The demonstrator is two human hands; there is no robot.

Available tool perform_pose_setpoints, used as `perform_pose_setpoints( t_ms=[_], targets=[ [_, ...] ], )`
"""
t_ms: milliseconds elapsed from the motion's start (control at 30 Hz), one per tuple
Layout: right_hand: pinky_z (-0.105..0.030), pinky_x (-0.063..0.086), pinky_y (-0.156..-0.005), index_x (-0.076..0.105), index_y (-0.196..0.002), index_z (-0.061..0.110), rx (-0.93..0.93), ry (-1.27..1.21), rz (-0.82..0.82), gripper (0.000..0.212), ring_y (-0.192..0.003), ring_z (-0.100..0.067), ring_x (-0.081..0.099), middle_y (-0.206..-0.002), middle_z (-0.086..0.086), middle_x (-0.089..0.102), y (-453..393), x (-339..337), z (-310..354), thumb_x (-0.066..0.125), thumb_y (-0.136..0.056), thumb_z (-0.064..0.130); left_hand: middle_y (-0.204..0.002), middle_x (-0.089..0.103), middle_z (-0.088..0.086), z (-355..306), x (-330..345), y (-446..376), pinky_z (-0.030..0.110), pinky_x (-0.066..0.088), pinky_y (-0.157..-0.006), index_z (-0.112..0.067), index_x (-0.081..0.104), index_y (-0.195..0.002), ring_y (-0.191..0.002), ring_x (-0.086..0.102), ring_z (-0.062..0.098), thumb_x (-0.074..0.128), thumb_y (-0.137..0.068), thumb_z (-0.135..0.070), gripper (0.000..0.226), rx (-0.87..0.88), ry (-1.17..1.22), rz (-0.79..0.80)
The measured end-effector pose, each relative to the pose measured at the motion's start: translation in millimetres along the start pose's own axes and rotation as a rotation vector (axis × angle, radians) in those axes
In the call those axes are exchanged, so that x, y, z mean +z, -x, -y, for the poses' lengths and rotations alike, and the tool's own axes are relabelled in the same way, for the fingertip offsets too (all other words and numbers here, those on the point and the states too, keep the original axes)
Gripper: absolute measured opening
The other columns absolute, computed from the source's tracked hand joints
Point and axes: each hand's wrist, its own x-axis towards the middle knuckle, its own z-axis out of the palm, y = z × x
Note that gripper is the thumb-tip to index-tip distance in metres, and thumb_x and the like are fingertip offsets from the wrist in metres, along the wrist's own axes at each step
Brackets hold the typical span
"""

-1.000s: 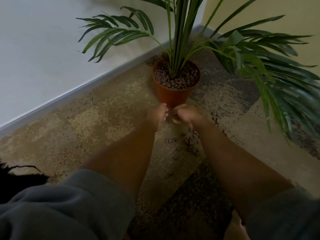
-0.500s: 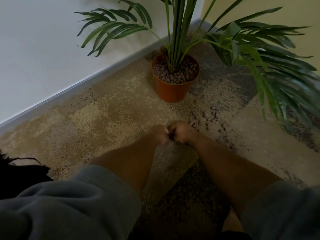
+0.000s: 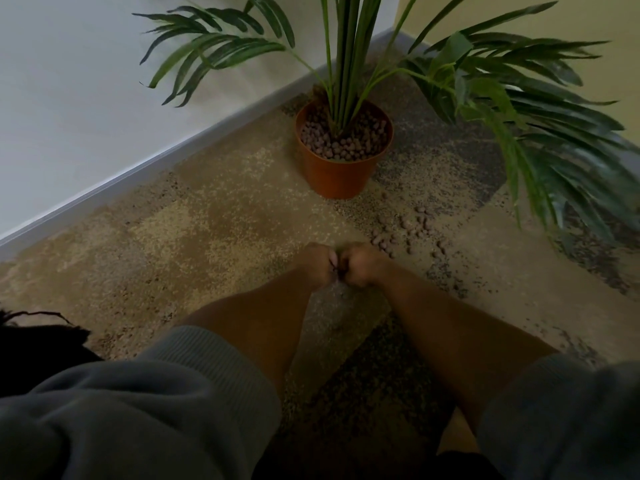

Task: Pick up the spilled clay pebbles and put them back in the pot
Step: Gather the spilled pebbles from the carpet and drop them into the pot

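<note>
Hands first, from the head view: my left hand (image 3: 317,263) and right hand (image 3: 362,265) sit knuckle to knuckle just below the middle of the frame, low over the carpet (image 3: 207,237). Both have the fingers curled in tight, and they touch where the fingertips meet. Something small and dark shows in the seam between them, but I cannot tell whether either hand actually grips a pebble; the spot is blurred and mostly hidden by my own knuckles.

Spilled clay pebbles (image 3: 405,230) lie scattered on the carpet just up and right of my right hand, the nearest ones close beside its knuckles, the rest strung out toward the right. One or two more specks lie under my wrists, too blurred to be sure of.

Upper centre of the frame holds the pot (image 3: 337,178), orange, upright, well apart from my hands, its top filled with more of the same brownish pebbles around the stems of a palm plant (image 3: 349,46). Fronds spread to the upper left and droop heavily down the right side.

A white wall (image 3: 86,98) with a pale skirting board (image 3: 138,171) runs diagonally across the upper left. My grey sleeves (image 3: 138,403), pushed up the forearms, fill the bottom corners.
</note>
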Motion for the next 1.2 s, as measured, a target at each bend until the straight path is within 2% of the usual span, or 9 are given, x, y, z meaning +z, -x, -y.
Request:
perform_pose_setpoints(
  t_ms=[300,433,500,567,667,800,900,1000,1200],
  targets=[
    [-0.03,0.054,-0.083,0.075,-0.095,0.013,0.032,-0.096,0.109,0.016,-0.094,-0.023,0.067,-0.104,-0.008,0.071,6,2,-5,0.068,-0.081,0.01,-0.092,0.068,0.004,0,2,0,0.022,0.042,-0.064,-0.011,0.072,-0.095,-0.081,0.061,0.017,0.061,-0.086,-0.017,0.015,-0.099,0.058,0.014],
    [-0.034,0.061,-0.081,0.066,-0.089,0.01,0.268,-0.777,0.153,0.014,-0.084,-0.021,0.068,-0.094,-0.009,0.067,3,1,-9,0.064,-0.081,-0.002,-0.087,0.061,0.01,-7,-2,1,0.03,0.054,-0.077,-0.004,0.063,-0.088,-0.077,0.058,0.018,0.049,-0.093,-0.006,0.015,-0.393,0.768,0.128],
    [-0.037,0.06,-0.084,0.06,-0.084,0.006,0.335,-1.017,0.143,0.015,-0.078,-0.02,0.064,-0.085,-0.012,0.06,2,-1,-10,0.054,-0.083,-0.007,-0.082,0.056,0.007,-7,-6,7,0.025,0.052,-0.07,-0.009,0.057,-0.088,-0.073,0.055,0.014,0.039,-0.096,-0.007,0.02,-0.529,1.15,0.124],
    [-0.035,0.06,-0.082,0.059,-0.082,0.007,0.33,-1.096,0.15,0.017,-0.076,-0.02,0.061,-0.083,-0.012,0.056,3,-1,-12,0.05,-0.084,-0.007,-0.078,0.055,0.005,-3,-8,8,0.024,0.05,-0.065,-0.01,0.055,-0.088,-0.07,0.054,0.014,0.036,-0.092,-0.008,0.02,-0.572,1.276,0.102],
    [-0.028,0.06,-0.074,0.064,-0.083,0.01,0.242,-0.928,0.209,0.018,-0.079,-0.02,0.064,-0.087,-0.011,0.063,7,1,-13,0.058,-0.081,-0.006,-0.076,0.053,0.005,-1,-6,12,0.021,0.046,-0.059,-0.011,0.053,-0.081,-0.067,0.052,0.012,0.043,-0.091,-0.009,0.014,-0.53,1.056,0.153],
    [-0.017,0.049,-0.054,0.069,-0.083,0.023,0.136,-0.413,0.326,0.017,-0.068,-0.01,0.062,-0.077,0.003,0.066,14,0,-7,0.072,-0.08,0.006,-0.07,0.059,0.001,10,5,16,0.022,0.042,-0.058,-0.015,0.065,-0.072,-0.061,0.053,0.011,0.066,-0.082,-0.011,0.011,-0.145,0.421,0.295],
    [-0.021,0.049,-0.065,0.074,-0.093,0.014,0.099,-0.336,0.3,0.016,-0.075,-0.013,0.061,-0.084,-0.002,0.068,14,2,-7,0.072,-0.08,0.004,-0.076,0.063,-0.011,19,8,25,0.023,0.046,-0.07,-0.028,0.07,-0.076,-0.074,0.058,0.006,0.081,-0.071,-0.028,0.012,-0.002,0.162,0.37],
    [-0.023,0.051,-0.07,0.076,-0.098,0.012,0.067,-0.24,0.272,0.02,-0.073,-0.012,0.061,-0.092,-0.006,0.072,14,2,-5,0.069,-0.082,0.002,-0.072,0.061,-0.016,20,11,32,0.021,0.042,-0.062,-0.034,0.066,-0.071,-0.07,0.056,0.002,0.085,-0.059,-0.045,0.025,0.07,-0.024,0.404],
    [-0.035,0.057,-0.087,0.075,-0.103,0.011,0.075,-0.282,0.249,0.024,-0.096,-0.024,0.069,-0.105,-0.01,0.073,11,3,-3,0.063,-0.084,0.003,-0.067,0.055,-0.019,23,18,39,0.021,0.035,-0.053,-0.033,0.07,-0.087,-0.06,0.049,-0.003,0.085,-0.064,-0.042,0.029,0.173,-0.108,0.421]
  ],
)
